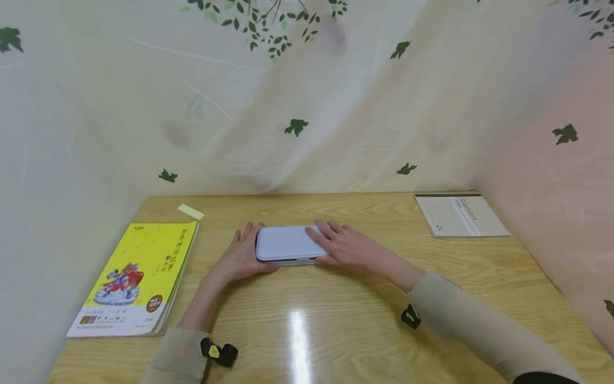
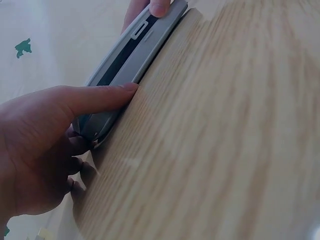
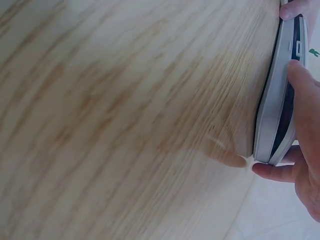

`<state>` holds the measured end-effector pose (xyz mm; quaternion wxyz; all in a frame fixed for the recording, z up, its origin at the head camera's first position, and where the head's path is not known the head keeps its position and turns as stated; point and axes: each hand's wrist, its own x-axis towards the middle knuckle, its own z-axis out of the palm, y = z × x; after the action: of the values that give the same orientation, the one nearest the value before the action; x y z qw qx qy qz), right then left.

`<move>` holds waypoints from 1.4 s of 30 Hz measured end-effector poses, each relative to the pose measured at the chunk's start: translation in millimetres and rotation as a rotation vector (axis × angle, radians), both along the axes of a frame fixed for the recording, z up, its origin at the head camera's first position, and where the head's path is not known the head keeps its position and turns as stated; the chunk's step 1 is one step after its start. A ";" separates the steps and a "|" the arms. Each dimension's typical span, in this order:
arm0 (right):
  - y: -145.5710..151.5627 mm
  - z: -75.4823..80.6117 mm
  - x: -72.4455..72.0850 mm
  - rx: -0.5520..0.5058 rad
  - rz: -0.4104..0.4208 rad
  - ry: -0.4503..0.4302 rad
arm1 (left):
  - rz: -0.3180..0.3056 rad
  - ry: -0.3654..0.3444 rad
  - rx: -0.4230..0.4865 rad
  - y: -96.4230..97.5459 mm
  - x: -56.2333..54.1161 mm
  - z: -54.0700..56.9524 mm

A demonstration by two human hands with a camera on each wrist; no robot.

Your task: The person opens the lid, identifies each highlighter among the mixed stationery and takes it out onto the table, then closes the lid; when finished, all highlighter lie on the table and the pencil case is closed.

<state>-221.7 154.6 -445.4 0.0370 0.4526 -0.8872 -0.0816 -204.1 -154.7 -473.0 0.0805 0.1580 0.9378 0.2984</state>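
A flat pale blue-grey case (image 1: 284,242) with rounded corners lies on the table between both hands. Along its front a dark gap runs under the lid, and a small rectangular catch (image 2: 139,30) shows there. My left hand (image 1: 244,257) holds the left end, thumb along the lower front edge and fingers round the far side. At the other end my right hand (image 1: 354,248) grips the case, fingers spread over the lid and thumb (image 3: 298,75) at the lid's front edge. The inside of the case is hidden.
A yellow and white book (image 1: 139,272) lies at the table's left, with a pale yellow strip (image 1: 191,212) behind it. At the back right is a grey notebook (image 1: 461,215) marked Gambit. Patterned cloth (image 1: 336,106) hangs round the wooden table (image 1: 364,330).
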 end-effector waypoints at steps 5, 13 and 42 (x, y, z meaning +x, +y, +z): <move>-0.2 3.1 0.7 -0.007 -0.004 -0.027 | 0.000 -0.005 0.007 -0.4 0.2 0.0; -1.4 4.5 0.8 -0.021 -0.008 -0.058 | -0.012 -0.053 0.057 -3.1 0.3 1.5; 15.4 50.0 -50.1 -0.469 -0.287 -0.747 | 0.020 -0.106 0.042 -4.4 0.6 2.2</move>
<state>-271.8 170.0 -395.3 -0.1953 0.3030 -0.8879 0.2857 -203.5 -159.1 -470.8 0.1240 0.1343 0.9272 0.3269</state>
